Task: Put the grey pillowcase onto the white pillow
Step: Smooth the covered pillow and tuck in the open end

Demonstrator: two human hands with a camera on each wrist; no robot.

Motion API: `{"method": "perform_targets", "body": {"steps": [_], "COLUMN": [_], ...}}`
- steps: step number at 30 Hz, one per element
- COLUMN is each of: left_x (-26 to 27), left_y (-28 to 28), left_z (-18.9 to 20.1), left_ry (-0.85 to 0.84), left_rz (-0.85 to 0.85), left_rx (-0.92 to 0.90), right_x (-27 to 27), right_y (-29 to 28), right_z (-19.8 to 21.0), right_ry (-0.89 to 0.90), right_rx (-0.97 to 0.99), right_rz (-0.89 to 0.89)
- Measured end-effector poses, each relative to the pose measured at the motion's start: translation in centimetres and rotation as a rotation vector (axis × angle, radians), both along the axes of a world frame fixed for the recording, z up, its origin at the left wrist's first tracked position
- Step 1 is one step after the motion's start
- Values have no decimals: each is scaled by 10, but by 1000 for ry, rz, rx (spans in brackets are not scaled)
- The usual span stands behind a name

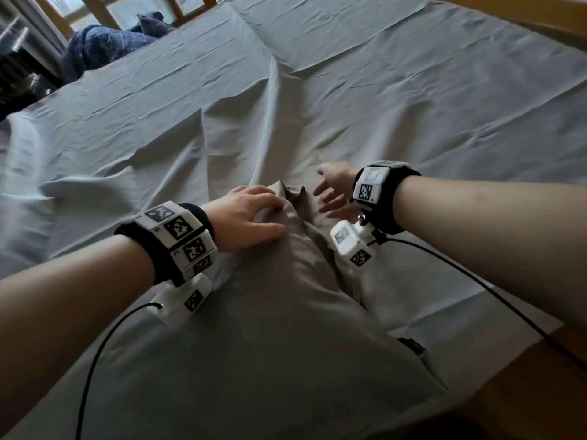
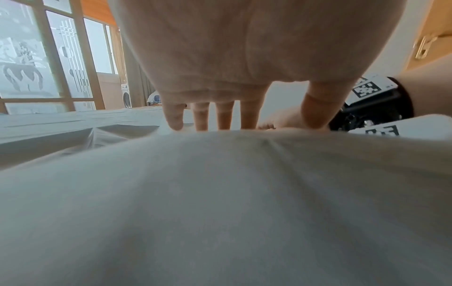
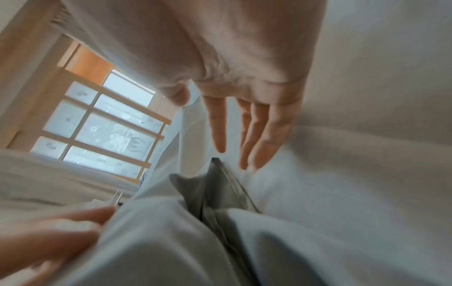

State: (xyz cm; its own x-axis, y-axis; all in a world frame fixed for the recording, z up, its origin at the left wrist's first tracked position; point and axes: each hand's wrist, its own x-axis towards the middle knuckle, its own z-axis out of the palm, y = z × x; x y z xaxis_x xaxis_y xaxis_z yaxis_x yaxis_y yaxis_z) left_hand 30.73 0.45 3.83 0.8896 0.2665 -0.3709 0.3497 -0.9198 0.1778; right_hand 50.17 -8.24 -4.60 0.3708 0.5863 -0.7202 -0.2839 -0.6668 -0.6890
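Observation:
The grey pillowcase [image 1: 270, 312] lies lengthwise on the bed, plump, running away from me. No white pillow shows; I cannot see inside the case. My left hand [image 1: 270, 217] grips the bunched far end of the case, fingers curled over a fold and thumb laid along the cloth. In the left wrist view the left hand's [image 2: 244, 120] fingertips sink behind the pillowcase's [image 2: 220, 193] bulge. My right hand [image 1: 330, 198] hovers just right of that end, fingers spread, holding nothing. In the right wrist view the right hand [image 3: 217, 125] is open above the darker folded mouth of the pillowcase [image 3: 212, 193].
A creased grey sheet [image 1: 413, 106] covers the bed. Dark blue checked bedding [image 1: 104, 46] is heaped at the far left by the window. Wooden bed edges run at the near right [image 1: 540, 392] and far right [image 1: 540, 17]. Black cables [image 1: 95, 360] trail from both wrist cameras.

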Motion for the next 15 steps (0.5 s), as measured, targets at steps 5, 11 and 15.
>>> {"method": "perform_targets", "body": {"steps": [5, 11, 15], "left_x": [8, 14, 21], "left_y": [-2, 2, -8], "left_z": [-7, -17, -19], "left_ry": [59, -19, 59], "left_rz": [3, -101, -288], "left_rx": [-35, -94, -8], "right_x": [-6, -9, -17], "right_y": [26, 40, 44], "right_z": [-10, -23, -18], "right_ry": [83, -430, -752], "right_rx": [133, 181, 75], "right_rz": [99, 200, 563]}}
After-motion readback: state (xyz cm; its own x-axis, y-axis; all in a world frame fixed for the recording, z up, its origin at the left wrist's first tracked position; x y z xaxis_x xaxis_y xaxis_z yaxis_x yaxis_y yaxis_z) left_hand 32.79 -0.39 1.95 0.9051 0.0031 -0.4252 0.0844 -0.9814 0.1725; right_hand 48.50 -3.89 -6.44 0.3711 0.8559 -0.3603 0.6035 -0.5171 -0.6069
